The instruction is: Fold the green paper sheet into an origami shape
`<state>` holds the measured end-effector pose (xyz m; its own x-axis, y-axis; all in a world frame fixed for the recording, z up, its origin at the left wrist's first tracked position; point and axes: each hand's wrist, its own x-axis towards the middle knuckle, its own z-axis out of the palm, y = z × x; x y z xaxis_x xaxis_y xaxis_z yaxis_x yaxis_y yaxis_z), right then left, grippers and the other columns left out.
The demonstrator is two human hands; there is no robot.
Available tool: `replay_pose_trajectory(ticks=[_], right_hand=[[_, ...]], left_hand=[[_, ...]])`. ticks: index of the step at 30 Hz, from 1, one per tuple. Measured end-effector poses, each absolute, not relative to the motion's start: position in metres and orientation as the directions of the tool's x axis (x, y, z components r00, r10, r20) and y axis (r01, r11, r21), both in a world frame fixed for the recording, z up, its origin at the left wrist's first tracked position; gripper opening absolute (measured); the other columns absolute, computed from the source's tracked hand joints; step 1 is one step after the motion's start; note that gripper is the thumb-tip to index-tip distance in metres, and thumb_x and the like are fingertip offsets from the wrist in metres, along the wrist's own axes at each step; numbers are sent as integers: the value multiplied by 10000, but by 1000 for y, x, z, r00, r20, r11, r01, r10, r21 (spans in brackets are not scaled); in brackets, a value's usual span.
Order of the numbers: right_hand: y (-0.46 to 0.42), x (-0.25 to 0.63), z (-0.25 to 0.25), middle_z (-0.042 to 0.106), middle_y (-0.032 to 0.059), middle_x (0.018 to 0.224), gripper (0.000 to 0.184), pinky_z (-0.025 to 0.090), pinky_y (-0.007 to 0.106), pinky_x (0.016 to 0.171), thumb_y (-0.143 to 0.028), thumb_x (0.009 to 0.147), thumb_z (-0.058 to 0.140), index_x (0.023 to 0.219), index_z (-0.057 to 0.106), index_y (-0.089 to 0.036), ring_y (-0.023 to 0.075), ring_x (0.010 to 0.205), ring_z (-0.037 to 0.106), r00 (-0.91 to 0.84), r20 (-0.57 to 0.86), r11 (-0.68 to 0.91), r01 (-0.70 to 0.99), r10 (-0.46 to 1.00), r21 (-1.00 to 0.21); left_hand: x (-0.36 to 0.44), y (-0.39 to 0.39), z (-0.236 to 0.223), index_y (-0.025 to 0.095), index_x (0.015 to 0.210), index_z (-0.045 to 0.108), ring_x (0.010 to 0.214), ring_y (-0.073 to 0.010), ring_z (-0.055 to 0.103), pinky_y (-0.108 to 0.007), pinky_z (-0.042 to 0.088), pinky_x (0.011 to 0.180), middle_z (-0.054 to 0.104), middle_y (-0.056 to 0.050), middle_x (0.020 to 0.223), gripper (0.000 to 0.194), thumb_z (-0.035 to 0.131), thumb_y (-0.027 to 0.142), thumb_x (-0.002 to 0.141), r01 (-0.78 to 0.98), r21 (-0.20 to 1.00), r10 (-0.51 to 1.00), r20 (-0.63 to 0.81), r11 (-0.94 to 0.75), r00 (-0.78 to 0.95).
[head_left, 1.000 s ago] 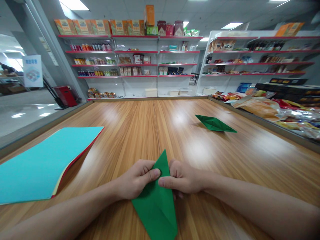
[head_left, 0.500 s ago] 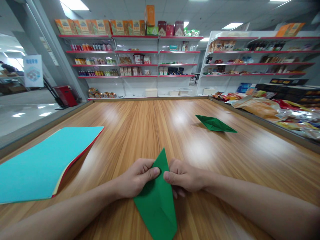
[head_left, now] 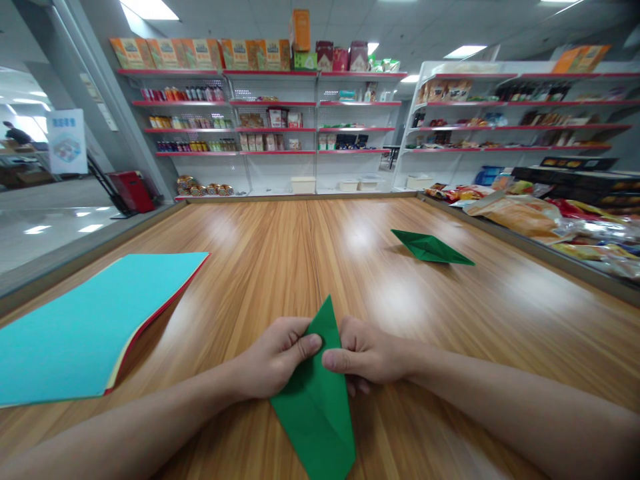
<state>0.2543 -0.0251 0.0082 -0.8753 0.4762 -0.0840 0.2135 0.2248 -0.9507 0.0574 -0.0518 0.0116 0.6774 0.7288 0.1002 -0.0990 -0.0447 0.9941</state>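
Between my hands is a folded sheet of green paper, its narrow point upward and its wider end running off the bottom of the view. My left hand pinches its left edge, thumb on top and fingers underneath. On the right edge my right hand is closed too, its thumb lying across the paper a little lower than the left thumb. The fingers behind the sheet are partly hidden. Farther off to the right, a folded green paper boat shape rests on the table.
A stack of coloured paper, turquoise on top, lies at the left of the wooden table. Bagged snacks are heaped beyond the table's right edge. Stocked shelves stand behind, and a red case is on the floor at left.
My right thumb has slid slightly down and left over the green paper. The sheet and my left hand have shifted a touch to the right.
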Motion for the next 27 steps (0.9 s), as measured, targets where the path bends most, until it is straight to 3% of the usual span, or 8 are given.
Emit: replay_pose_trajectory(ticks=[19, 27], right_hand=[[-27, 255, 8, 518, 19, 422, 716, 306, 134, 282, -721, 827, 387, 516, 557, -99, 54, 322, 444, -848, -129, 199, 265, 514, -944], [-29, 253, 10, 502, 11, 391, 707, 339, 136, 337, -680, 857, 383, 463, 533, -113, 48, 337, 440, -865, -87, 255, 239, 493, -937]], left_hand=[[57, -52, 12, 118, 1005, 610, 740, -151, 638, -222, 507, 645, 696, -73, 864, 262, 557, 361, 922, -93, 995, 712, 96, -43, 696], [57, -51, 14, 106, 957, 620, 678, -134, 629, -197, 500, 596, 685, -62, 772, 252, 594, 350, 902, -146, 989, 696, 95, 14, 711]])
